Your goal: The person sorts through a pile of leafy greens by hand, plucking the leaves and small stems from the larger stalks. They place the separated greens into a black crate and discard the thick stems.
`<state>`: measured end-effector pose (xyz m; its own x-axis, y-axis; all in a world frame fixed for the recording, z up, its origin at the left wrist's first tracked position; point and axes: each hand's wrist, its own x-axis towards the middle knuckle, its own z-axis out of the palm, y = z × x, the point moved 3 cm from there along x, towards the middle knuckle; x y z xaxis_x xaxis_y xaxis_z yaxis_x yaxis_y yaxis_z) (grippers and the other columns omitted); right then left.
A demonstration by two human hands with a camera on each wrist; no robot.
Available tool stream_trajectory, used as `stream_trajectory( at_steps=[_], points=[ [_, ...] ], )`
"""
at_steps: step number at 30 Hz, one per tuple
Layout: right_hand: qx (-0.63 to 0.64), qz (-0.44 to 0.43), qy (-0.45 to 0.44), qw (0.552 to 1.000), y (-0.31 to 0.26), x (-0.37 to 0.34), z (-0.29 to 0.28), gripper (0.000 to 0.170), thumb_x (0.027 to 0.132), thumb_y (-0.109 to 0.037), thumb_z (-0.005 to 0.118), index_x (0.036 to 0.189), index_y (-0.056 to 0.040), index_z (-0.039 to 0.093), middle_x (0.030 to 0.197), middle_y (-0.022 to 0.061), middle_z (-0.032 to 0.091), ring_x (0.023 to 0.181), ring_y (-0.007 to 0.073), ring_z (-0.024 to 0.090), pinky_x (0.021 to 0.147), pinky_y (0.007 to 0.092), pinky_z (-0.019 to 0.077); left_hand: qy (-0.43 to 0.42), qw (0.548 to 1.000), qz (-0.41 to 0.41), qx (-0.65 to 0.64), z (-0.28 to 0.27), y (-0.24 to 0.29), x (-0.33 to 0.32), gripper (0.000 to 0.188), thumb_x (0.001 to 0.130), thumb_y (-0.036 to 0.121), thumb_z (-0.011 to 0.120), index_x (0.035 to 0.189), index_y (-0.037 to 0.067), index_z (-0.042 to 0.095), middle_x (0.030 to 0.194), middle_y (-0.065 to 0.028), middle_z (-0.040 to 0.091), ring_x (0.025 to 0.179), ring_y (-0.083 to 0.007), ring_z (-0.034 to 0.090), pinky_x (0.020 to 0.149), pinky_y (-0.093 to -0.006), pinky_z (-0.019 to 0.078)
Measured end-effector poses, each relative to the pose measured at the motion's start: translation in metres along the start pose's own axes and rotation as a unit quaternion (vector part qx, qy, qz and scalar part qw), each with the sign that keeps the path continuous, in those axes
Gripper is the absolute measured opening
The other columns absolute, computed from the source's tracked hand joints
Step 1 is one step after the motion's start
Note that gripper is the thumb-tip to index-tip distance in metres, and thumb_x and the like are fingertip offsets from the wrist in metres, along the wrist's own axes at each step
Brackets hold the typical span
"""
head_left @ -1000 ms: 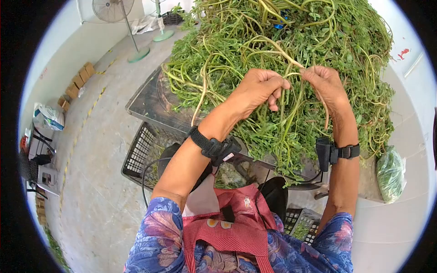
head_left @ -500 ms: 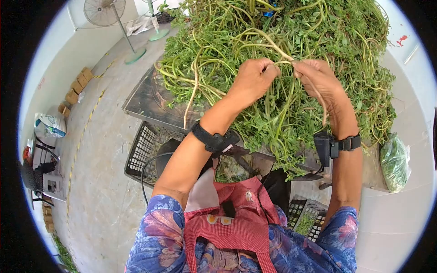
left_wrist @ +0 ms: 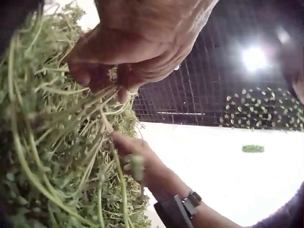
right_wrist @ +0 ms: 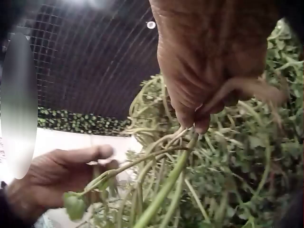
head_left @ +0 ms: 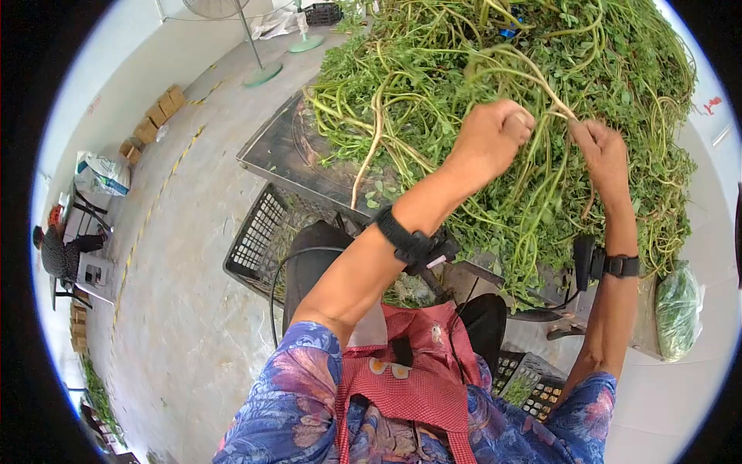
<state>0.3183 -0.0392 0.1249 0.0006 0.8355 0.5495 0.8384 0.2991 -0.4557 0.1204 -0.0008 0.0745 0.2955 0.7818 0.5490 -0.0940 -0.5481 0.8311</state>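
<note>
A pale brown, root-like stem that branches into green leafy shoots is pinched between the thumb and fingers of my right hand. Its cut-looking brown end sticks out past that hand in the right wrist view. To the left, my left hand has its fingers curled in. Thin green stems run to its fingertips in the left wrist view, where it pinches them. A leafy shoot just beyond this hand is blurred. Both hands are over a large heap of leafy green plants.
The heap covers most of a dark table. Black crates stand below its near edge, and a clear bag of greens lies at the right. Farther off are a standing fan, cardboard boxes and a seated person.
The head view has turned, so the table appears farther right. My left hand has drawn slightly away from my right, and the shoot beside it is now blurred. The right hand keeps its pinch.
</note>
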Motion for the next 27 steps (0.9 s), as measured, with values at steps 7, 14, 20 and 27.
stream_trajectory(
  at_steps=[7, 14, 20, 27],
  points=[
    [-0.099, 0.039, 0.022, 0.994, 0.064, -0.021, 0.009, 0.031, 0.081, -0.033, 0.064, 0.083, -0.0021, 0.067, 0.052, 0.0065, 0.045, 0.048, 0.0155, 0.04, 0.047, 0.029, 0.0338, -0.002, 0.993, -0.064, -0.101, -0.063, 0.047, -0.033, 0.021, 0.091, 0.017, 0.048, 0.097, 0.0, 0.059, 0.09, -0.0076, 0.06, 0.067, -0.0128, 0.06, 0.053, -0.0245, 0.0484],
    [-0.029, 0.084, 0.143, 0.986, -0.051, -0.046, 0.004, 0.023, 0.082, -0.027, 0.064, 0.091, -0.0069, 0.068, 0.052, 0.0003, 0.047, 0.046, 0.0076, 0.037, 0.045, 0.0253, 0.0316, 0.051, 0.948, -0.023, -0.315, -0.116, 0.044, -0.077, 0.023, 0.093, 0.018, 0.048, 0.102, -0.002, 0.054, 0.093, -0.0121, 0.06, 0.082, -0.0216, 0.063, 0.072, -0.0291, 0.0528],
    [0.228, -0.013, 0.02, 0.973, -0.143, -0.122, 0.059, 0.017, 0.083, -0.018, 0.064, 0.085, -0.0012, 0.067, 0.065, 0.0002, 0.058, 0.057, 0.0038, 0.046, 0.051, 0.0188, 0.0355, 0.077, 0.914, -0.032, -0.396, -0.119, 0.036, -0.119, 0.023, 0.094, 0.017, 0.047, 0.103, -0.003, 0.052, 0.095, -0.0115, 0.059, 0.088, -0.0244, 0.062, 0.078, -0.0338, 0.0524],
    [0.429, 0.245, -0.065, 0.867, -0.124, -0.161, 0.101, 0.029, 0.087, -0.028, 0.061, 0.08, 0.0007, 0.065, 0.054, -0.0033, 0.048, 0.049, 0.004, 0.04, 0.044, 0.0212, 0.0287, 0.024, 0.956, -0.028, -0.292, -0.111, 0.043, -0.187, 0.027, 0.089, 0.016, 0.049, 0.097, -0.009, 0.056, 0.106, -0.0166, 0.051, 0.092, -0.0283, 0.06, 0.081, -0.0369, 0.0511]
  ],
)
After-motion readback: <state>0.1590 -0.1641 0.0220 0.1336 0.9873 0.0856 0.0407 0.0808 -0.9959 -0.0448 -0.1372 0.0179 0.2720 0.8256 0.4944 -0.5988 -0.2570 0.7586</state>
